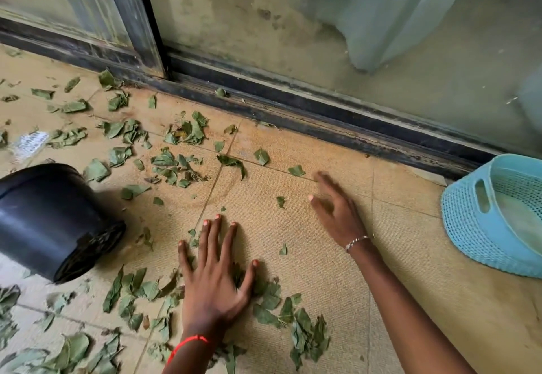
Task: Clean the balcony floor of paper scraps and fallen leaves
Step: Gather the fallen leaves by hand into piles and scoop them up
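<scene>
**Floor** (pixel 322 300), tiled. Judged at an early stage.

- **Left hand** (pixel 214 279): flat on the floor, fingers (pixel 215 235) spread apart, gripping nothing. Its palm and thumb rest on leaves.
- **Right hand** (pixel 337 209): blurred, low over the floor. Its fingers (pixel 325 181) are straight and loosely apart, with nothing in them as far as the blur shows.
- **Leaves** (pixel 181 165): thick beyond and left of the left fingers. A loose heap (pixel 305 332) lies just beside the left wrist, and a few strays lie between the hands and near the right fingertips.
- **Paper scrap** (pixel 29 143): far left of the left fingers, past the pot.
- **Pot** (pixel 50 215): black, on its side, left of the left fingers.
- **Basket** (pixel 469 227): blue, tilted, well right of the right fingers. The part of its inside in view holds no leaves.

**Done:** the tiles right of the right hand lie nearly bare.
**Left:** most leaves, the scrap, and all the binning.
</scene>
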Demonstrator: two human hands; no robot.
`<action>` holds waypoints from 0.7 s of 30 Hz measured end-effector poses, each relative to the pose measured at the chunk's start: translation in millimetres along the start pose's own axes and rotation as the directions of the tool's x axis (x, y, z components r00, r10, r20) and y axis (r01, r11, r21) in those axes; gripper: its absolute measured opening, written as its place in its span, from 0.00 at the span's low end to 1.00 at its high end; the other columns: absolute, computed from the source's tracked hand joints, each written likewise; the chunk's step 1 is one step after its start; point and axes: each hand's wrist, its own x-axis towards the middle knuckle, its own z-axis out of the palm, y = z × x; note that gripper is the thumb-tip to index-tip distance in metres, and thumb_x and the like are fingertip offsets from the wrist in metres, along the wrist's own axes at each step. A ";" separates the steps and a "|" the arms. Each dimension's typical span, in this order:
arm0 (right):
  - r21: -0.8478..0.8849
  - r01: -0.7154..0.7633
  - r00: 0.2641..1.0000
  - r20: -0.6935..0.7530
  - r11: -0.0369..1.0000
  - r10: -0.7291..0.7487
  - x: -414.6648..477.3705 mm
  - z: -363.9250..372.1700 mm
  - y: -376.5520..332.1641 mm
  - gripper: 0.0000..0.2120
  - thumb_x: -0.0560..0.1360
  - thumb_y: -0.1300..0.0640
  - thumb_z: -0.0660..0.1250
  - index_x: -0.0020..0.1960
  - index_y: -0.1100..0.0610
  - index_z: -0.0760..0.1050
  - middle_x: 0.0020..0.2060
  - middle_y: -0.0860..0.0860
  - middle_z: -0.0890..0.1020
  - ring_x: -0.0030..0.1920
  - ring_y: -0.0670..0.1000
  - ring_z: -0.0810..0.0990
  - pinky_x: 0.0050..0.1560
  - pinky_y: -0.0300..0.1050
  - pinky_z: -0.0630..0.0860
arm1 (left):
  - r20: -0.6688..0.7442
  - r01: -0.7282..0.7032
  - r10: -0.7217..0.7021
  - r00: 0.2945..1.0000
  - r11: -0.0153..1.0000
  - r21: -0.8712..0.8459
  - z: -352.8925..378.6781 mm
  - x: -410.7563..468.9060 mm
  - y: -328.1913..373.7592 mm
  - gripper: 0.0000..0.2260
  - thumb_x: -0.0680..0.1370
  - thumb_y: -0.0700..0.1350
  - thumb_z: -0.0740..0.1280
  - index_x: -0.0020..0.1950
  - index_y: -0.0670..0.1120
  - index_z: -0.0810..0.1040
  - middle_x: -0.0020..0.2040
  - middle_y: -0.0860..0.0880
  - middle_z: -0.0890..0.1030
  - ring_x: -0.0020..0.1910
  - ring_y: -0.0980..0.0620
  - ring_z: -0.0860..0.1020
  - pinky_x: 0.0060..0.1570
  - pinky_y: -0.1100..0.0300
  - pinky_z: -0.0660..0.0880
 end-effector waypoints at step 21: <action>-0.026 0.337 0.918 0.229 0.941 -0.323 64.7 69.1 -84.7 0.34 0.76 0.41 0.57 0.76 0.50 0.49 0.76 0.49 0.47 0.74 0.46 0.44 0.72 0.45 0.42 | -0.039 0.033 -0.034 0.999 0.999 -0.041 -1.3 0.7 1.9 0.33 0.78 0.66 0.42 0.78 0.49 0.50 0.77 0.42 0.53 0.77 0.47 0.49 0.70 0.40 0.46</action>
